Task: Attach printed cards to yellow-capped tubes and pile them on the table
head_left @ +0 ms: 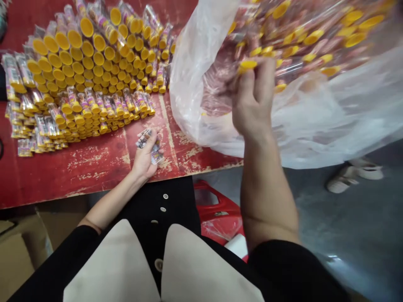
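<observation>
My left hand [144, 159] is closed around a small stack of printed cards [156, 157], held just above the front part of the table. At the mouth of a big white plastic bag [195, 75], my right hand [253, 102] grips a clear tube with a yellow cap [248, 65]; motion blurs its far end. Many more yellow-capped tubes [315, 37] lie loose inside the bag, beyond my right hand. To the left, a large stack of tubes [88, 48] with printed inserts rests on the table, most with their yellow caps facing me.
The red table [94, 163] has worn, chipped paint along its front edge. Below it stands a red plastic stool or chair [217, 205]. Cardboard boxes [19, 251] are at the lower left. Light-coloured shoes [346, 178] show on the grey floor at right.
</observation>
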`<state>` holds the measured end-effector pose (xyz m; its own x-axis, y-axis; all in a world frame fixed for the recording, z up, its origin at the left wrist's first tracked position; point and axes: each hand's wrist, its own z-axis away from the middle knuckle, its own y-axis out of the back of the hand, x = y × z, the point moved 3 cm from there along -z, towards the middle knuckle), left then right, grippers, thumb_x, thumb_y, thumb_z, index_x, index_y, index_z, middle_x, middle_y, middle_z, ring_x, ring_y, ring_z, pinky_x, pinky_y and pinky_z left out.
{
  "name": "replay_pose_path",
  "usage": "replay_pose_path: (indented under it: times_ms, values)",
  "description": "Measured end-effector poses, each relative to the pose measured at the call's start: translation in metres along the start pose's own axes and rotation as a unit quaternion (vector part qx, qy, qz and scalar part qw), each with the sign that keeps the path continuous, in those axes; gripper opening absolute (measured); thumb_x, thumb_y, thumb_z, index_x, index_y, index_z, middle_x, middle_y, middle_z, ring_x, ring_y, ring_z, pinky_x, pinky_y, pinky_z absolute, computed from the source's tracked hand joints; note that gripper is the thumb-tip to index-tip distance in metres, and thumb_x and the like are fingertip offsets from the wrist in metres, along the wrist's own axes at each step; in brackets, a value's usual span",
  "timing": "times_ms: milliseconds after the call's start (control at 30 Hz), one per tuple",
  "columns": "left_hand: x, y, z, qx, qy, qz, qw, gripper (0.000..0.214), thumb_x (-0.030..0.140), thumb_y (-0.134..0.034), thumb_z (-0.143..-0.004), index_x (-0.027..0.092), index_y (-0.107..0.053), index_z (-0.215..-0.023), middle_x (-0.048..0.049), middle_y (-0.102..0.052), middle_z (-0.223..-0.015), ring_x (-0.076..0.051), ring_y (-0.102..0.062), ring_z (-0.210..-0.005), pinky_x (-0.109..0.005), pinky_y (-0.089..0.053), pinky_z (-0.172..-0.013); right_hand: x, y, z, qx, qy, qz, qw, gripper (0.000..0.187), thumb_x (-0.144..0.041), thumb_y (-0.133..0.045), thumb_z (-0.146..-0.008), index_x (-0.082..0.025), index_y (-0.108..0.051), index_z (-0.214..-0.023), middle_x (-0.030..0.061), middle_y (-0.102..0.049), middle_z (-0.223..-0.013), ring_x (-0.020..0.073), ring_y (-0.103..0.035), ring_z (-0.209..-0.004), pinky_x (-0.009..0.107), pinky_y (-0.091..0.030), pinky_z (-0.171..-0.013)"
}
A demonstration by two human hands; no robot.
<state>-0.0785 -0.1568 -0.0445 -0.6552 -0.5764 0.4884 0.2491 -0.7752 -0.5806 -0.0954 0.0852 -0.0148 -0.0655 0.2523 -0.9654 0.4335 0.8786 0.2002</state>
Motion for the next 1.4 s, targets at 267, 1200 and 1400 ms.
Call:
replay_pose_path:
  times_ms: [267, 1200, 1400]
  values:
    - [-0.015, -0.004, 0.010, -0.004, -0.043, 0.017, 0.999, 0.012, 0.022, -0.076, -0.084, 0.014, -0.068, -0.083, 0.0025, -0.065, -0.073, -0.005, -0.057, -0.057, -0.018, -0.042, -0.052, -0.007, -0.094, 0.122, -0.005, -0.118, -0.136, 0.984, 0.034, -0.049, -0.078, -0.077, -0.022, -0.060, -0.084, -0.0041, -0.057, -0.073, 0.0076, -0.052, -0.057, 0.023, -0.046, -0.054]
    - [-0.007, -0.003, 0.038, -0.017, -0.028, -0.001, 0.999, 0.050, 0.040, -0.092, -0.063, 0.015, -0.049, -0.072, 0.0083, -0.049, -0.062, 0.000, -0.043, -0.047, -0.013, -0.025, -0.041, -0.029, -0.067, 0.134, 0.087, -0.001, -0.227, 0.970, 0.033, -0.055, -0.056, -0.094, -0.030, -0.063, -0.115, 0.0028, -0.063, -0.103, 0.0125, -0.065, -0.086, 0.029, -0.059, -0.078]
    - [-0.008, -0.006, 0.043, -0.036, 0.012, 0.002, 0.999, 0.049, 0.037, -0.091, -0.064, 0.015, -0.048, -0.071, 0.0079, -0.049, -0.062, 0.000, -0.043, -0.047, -0.012, -0.026, -0.041, -0.039, -0.066, 0.141, 0.114, 0.044, -0.211, 0.970, 0.032, -0.050, -0.063, -0.091, -0.034, -0.062, -0.119, 0.0029, -0.065, -0.107, 0.0147, -0.068, -0.091, 0.033, -0.061, -0.084]
